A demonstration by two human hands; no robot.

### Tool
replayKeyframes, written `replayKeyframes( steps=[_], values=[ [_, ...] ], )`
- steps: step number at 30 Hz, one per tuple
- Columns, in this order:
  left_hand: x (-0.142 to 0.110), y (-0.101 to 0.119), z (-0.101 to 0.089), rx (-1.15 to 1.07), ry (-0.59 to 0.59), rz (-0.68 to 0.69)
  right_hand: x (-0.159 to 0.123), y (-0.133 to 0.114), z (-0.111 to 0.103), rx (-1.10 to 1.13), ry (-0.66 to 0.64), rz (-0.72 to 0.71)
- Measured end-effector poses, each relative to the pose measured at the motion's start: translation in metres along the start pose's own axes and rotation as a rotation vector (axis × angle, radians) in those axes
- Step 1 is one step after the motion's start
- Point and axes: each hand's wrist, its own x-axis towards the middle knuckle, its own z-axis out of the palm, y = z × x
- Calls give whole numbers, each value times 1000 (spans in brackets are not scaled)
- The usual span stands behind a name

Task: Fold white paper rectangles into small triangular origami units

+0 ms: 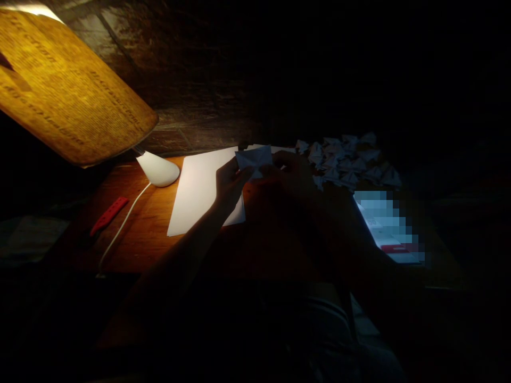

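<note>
1 folded paper (254,157) | corner points up-right, long axis unclear | grip: left hand (228,182), right hand (294,171) both pinching it

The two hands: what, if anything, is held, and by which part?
A folded paper: left hand at its lower left, right hand at its lower right.

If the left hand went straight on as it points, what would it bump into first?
The folded paper, which the left hand already holds; beyond it, the picture is too dark to judge depth.
</note>
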Motion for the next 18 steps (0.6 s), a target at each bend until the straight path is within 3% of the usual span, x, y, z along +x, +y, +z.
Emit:
replayKeyframes(
  steps=[5, 13, 18],
  values=[
    [3, -11, -8, 111, -17, -24, 2, 8, -7, -188, 7, 5],
    [1, -16, -9, 520, -218, -151, 0, 11, -13, -545, -272, 150],
    [0, -11, -3, 674, -259, -216, -4, 8, -5, -665, -225, 182]
  ],
)
